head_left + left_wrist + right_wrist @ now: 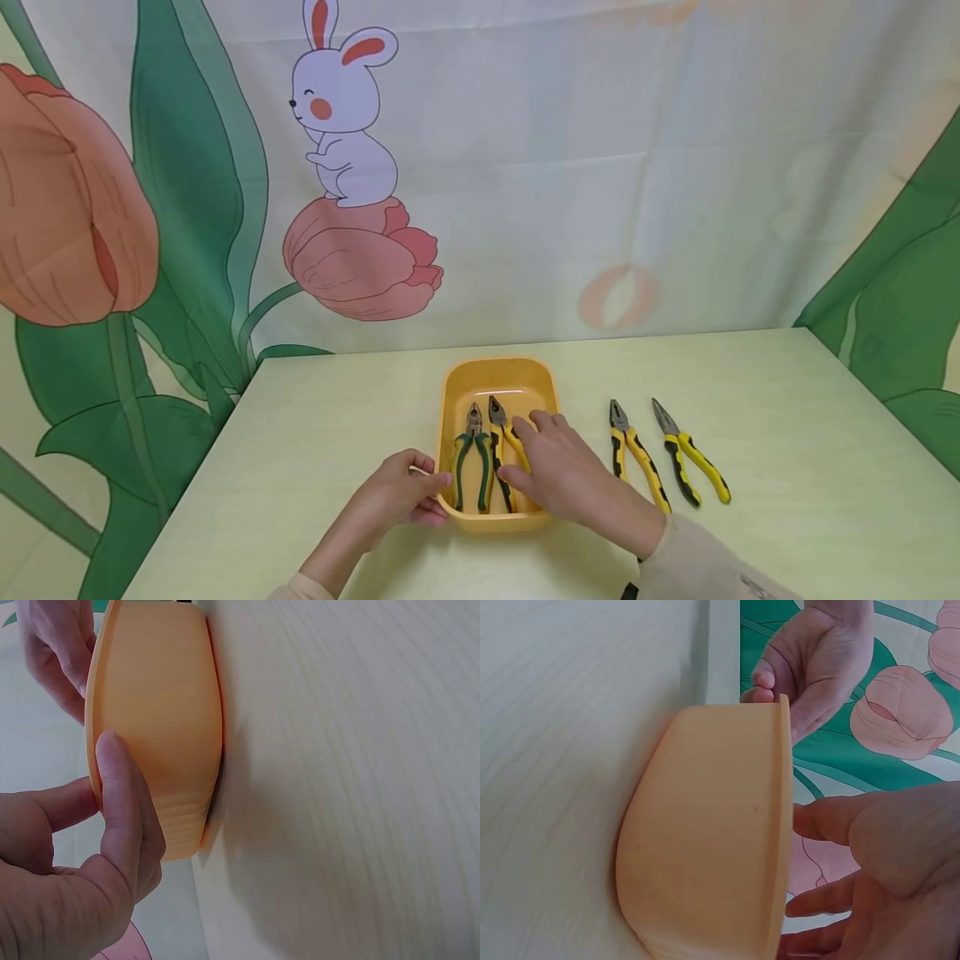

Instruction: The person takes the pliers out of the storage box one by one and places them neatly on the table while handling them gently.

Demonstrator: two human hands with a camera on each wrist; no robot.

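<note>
A yellow-orange plastic tray (498,523) stands on the table. Inside it lie green-handled pliers (474,450) on the left and yellow-and-black-handled pliers (498,433) beside them. At the tray's left rim, my left hand (393,492) pinches the edge; in the left wrist view its thumb and fingers lie on opposite sides of that rim. My right hand (570,475) reaches over the right rim, its thumb and fingers spread apart above the yellow-and-black pliers and partly covering their handles. Whether those fingertips touch the handles is hidden behind the tray wall (705,832) in the right wrist view.
Right of the tray, two more yellow-and-black-handled tools lie on the table: pliers (619,433) and long-nose pliers (667,429). The right forearm passes close to the nearer pair. A printed curtain (510,167) hangs along the table's back edge.
</note>
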